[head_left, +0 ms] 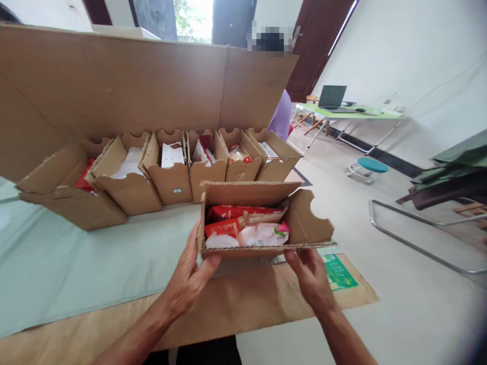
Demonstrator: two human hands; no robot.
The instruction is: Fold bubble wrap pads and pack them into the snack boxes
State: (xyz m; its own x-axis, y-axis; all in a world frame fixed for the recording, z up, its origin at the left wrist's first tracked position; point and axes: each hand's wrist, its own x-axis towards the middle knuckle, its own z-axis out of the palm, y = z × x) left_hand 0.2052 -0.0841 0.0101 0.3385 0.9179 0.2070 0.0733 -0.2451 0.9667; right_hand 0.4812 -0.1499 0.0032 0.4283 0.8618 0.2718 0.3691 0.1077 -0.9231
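Observation:
Both my hands hold a small open cardboard box point(251, 191) in front of me, above the near edge of the table. My left hand point(192, 274) grips its left end, with the thumb along the near side. My right hand point(310, 276) supports the near right side from below; its thumb presses the edge and the other fingers are partly hidden. Inside the box lie red packets point(224, 228) and a white-and-pink packet point(262, 234). Behind it stands a row of similar cardboard boxes point(173, 177) with packets in them.
A tall cardboard panel point(152, 86) rises behind the row. Pale green cloth point(144, 253) covers the table, with brown board point(243, 299) along its near edge. A person in purple point(280, 114) is beyond the panel. To the right are a laptop table point(365, 115) and a blue stool point(373, 163).

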